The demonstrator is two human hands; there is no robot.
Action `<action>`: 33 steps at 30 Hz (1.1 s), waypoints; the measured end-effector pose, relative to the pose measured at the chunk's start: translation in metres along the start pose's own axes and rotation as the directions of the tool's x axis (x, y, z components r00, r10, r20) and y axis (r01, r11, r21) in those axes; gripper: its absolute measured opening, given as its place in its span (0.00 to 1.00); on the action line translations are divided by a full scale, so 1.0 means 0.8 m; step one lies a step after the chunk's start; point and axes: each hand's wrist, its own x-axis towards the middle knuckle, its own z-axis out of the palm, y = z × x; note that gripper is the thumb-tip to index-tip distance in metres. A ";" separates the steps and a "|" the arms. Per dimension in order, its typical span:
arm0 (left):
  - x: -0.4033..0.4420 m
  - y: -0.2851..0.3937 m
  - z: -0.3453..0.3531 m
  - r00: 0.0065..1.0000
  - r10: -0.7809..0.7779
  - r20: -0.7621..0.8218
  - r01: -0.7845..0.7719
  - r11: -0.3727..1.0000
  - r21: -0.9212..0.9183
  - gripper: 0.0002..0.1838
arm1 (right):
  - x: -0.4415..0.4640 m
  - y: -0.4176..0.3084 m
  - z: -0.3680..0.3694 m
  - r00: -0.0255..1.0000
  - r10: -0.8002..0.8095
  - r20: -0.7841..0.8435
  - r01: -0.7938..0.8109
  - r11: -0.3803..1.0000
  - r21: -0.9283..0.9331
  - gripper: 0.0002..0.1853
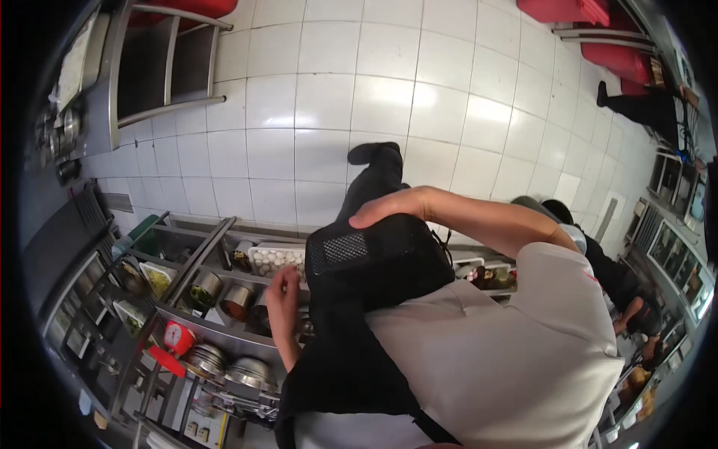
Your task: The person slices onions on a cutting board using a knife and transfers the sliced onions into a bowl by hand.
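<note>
My right hand (393, 206) lies over the top edge of a black bag (407, 258), thumb on the near side and the other fingers mostly hidden. A mesh panel shows on the bag, which hangs before my body on a broad black strap. To the left of the bag, my left hand (283, 303) hangs with loosely bent fingers and holds nothing that I can see. Close to it stands a white tray (258, 268) of white round pieces, perhaps eggs. Metal pots (236, 301) sit on the steel counter beside this hand.
A red dial scale (178, 338) and stacked metal bowls (250, 373) stand at lower left. A steel rack (170, 60) is at upper left. Red containers (617, 61) are at upper right. Another person (636, 303) is at the right. White tiles (321, 97) cover the floor.
</note>
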 end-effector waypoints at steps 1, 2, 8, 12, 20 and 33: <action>0.015 0.022 0.004 1.000 0.020 0.013 -0.021 0.998 0.064 0.16 | 0.003 0.003 0.001 1.000 0.015 0.003 -0.015 1.000 0.027 0.31; 0.028 0.029 0.011 0.997 0.055 0.054 -0.057 0.998 0.031 0.16 | 0.006 0.003 -0.001 1.000 0.028 0.002 -0.028 0.998 0.049 0.30; 0.043 0.080 0.028 0.922 0.268 0.280 -0.278 0.961 -0.007 0.16 | 0.028 0.040 0.000 0.997 -0.021 0.073 0.009 0.986 0.168 0.31; 0.033 0.090 0.029 0.858 0.343 0.383 -0.320 0.939 -0.125 0.16 | 0.033 0.056 0.029 0.997 -0.063 0.035 0.060 0.995 0.085 0.30; -0.003 0.076 0.010 0.700 0.527 0.481 -0.402 0.848 -0.344 0.15 | 0.045 0.093 0.074 0.968 -0.222 0.113 0.245 0.931 -0.271 0.45; 0.011 0.028 0.019 0.680 0.420 0.600 -0.402 0.899 -0.173 0.21 | 0.030 0.123 0.107 0.944 -0.322 0.064 0.324 0.883 -0.340 0.48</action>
